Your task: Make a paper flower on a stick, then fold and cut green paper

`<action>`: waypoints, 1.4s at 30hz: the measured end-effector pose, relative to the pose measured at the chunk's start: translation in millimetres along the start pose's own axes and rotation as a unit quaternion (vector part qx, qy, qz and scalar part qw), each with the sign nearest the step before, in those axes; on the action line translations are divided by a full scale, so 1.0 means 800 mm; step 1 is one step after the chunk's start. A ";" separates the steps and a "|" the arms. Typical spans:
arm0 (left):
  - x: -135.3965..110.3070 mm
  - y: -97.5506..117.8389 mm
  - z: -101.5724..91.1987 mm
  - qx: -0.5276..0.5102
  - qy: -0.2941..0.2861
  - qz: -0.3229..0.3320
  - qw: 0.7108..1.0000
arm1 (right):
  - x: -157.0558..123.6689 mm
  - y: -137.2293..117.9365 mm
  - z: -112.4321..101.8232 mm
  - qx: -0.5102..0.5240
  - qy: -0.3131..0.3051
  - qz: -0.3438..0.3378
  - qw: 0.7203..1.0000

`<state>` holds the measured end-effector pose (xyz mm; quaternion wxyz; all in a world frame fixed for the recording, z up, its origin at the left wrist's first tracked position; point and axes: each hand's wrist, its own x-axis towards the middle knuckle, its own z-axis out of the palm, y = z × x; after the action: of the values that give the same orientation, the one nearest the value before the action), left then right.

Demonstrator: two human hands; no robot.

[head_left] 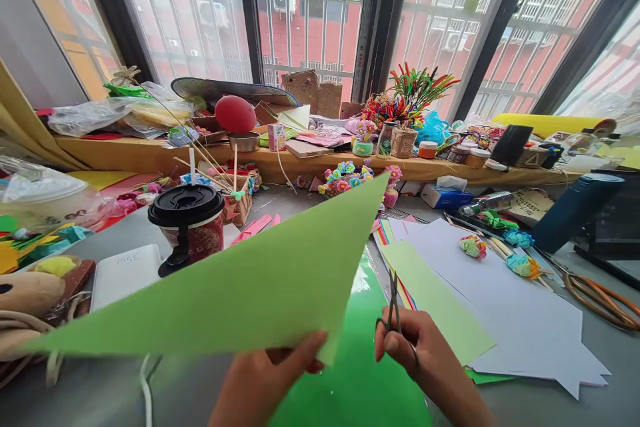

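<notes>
A large light green sheet of paper [240, 280], roughly triangular, is raised above the desk. My left hand [280, 367] pinches its lower edge near the right corner, thumb in front. To the right, my right hand [415, 347] is closed around a small pair of scissors [393, 303]. Their blades point upward, slightly apart, and do not touch the raised sheet. Beneath both hands lies a shiny green mat [350, 380]. Another light green piece of paper [440, 300] rests on white sheets [530, 320] beside my right hand.
A lidded coffee cup [187, 220] and a white power bank [125, 273] stand left, partly behind the raised sheet. On the right are crumpled paper flowers [473, 247], a dark blue bottle [575, 210] and larger scissors [600, 297]. Craft supplies crowd the window ledge [320, 165].
</notes>
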<state>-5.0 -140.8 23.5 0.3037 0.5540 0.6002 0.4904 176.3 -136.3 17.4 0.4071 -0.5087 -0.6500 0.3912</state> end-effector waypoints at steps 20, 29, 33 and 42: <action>0.059 -0.041 -0.081 0.145 0.068 -0.120 0.980 | 0.036 0.038 -0.030 -0.135 -0.036 -0.036 0.990; 0.047 -0.028 -0.096 0.181 0.181 -0.124 0.959 | 0.026 0.032 0.020 -0.077 -0.311 -0.144 0.936; 0.038 -0.014 -0.095 0.220 0.186 -0.096 0.953 | 0.006 0.031 0.002 -0.014 -0.452 -0.099 0.886; 0.041 -0.019 -0.095 0.162 0.202 -0.119 0.959 | 0.082 0.031 0.014 0.109 -0.384 -0.031 0.916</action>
<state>-86.0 -127.3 40.4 0.1389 0.4098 0.7820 0.4485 164.6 -68.6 -1.0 0.1910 -0.2519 -0.7251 0.6118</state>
